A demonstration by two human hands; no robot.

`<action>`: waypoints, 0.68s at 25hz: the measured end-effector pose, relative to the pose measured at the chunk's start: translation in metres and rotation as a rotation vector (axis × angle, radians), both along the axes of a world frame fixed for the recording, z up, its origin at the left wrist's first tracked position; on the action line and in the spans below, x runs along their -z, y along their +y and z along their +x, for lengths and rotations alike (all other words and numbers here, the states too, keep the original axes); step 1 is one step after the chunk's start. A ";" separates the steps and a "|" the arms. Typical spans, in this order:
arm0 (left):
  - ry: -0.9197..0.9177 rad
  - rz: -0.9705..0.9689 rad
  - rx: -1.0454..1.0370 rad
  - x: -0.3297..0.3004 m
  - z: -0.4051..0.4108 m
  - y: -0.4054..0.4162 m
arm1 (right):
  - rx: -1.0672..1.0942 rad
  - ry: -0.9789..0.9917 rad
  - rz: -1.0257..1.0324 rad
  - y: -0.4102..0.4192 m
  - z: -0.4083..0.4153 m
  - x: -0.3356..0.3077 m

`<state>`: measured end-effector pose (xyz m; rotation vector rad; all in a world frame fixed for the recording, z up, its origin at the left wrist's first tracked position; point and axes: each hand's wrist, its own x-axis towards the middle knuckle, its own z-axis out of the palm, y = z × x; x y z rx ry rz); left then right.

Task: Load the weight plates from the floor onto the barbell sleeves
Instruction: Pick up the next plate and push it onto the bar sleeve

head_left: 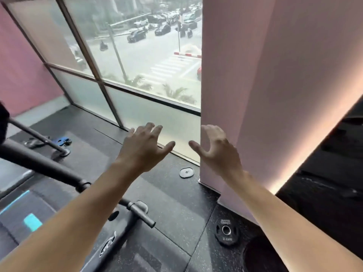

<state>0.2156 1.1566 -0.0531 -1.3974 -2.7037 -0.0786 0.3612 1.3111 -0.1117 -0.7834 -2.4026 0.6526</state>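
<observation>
Both hands [145,148] [218,152] hover empty (fingers spread) above the weight plate [226,231].

Small black plate [226,232] flat on floor; bare sleeve [141,214] nearby.
Round, rubber-coated, with metal-ringed centre hole, grip cut-outs and pale lettering; lying face up on speckled black flooring at lower right, close to pink pillar base. Dark, short sleeve end angled down-right at lower centre, carrying nothing, well left of plate and apart from it.
</observation>
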 end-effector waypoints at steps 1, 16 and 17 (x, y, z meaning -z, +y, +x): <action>-0.031 -0.012 0.004 0.021 -0.011 0.012 | 0.027 -0.053 -0.002 0.011 0.001 0.014; -0.605 -0.400 -0.094 0.506 -0.017 0.146 | 0.072 -0.804 -0.303 0.117 -0.007 0.443; -0.667 -0.432 -0.123 0.547 -0.010 0.150 | 0.083 -0.837 -0.329 0.124 -0.004 0.482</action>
